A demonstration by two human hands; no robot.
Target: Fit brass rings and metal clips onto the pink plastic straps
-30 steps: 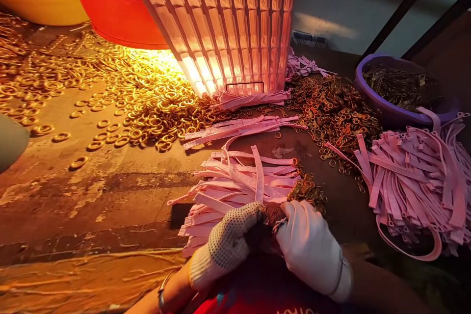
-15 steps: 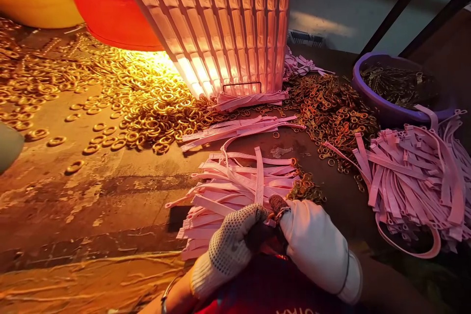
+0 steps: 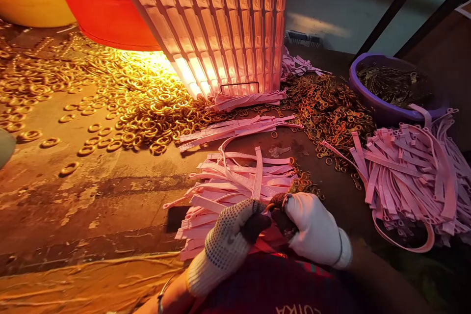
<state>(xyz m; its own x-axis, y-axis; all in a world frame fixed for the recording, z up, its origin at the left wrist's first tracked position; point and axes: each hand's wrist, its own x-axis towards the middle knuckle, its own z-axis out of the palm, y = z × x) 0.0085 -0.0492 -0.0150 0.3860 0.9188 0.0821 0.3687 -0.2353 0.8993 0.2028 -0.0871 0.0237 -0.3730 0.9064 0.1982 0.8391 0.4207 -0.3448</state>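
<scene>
My left hand (image 3: 233,233), in a white dotted glove with dark fingertips, is closed in a pinch on what looks like the end of a pink strap, mostly hidden by the fingers. Facing it, my right hand (image 3: 314,230), in a white glove with dark fingertips, pinches a small metal ring (image 3: 271,207) at the meeting point of both hands. Just beyond them lies a pile of pink straps (image 3: 235,176), their right ends carrying a clump of metal fittings (image 3: 304,184). More pink straps (image 3: 231,130) lie behind that pile.
Loose gold rings (image 3: 158,117) spread across the table's left and middle. A ribbed translucent panel (image 3: 221,34) stands at the back beside a red lamp shade (image 3: 110,14). To the right are metal links (image 3: 327,108), a purple basin (image 3: 362,91) and a heap of pink straps (image 3: 412,171).
The right hand has shifted slightly left and its grip has turned, so the ring now shows between the fingertips. The whole view has slid a little sideways.
</scene>
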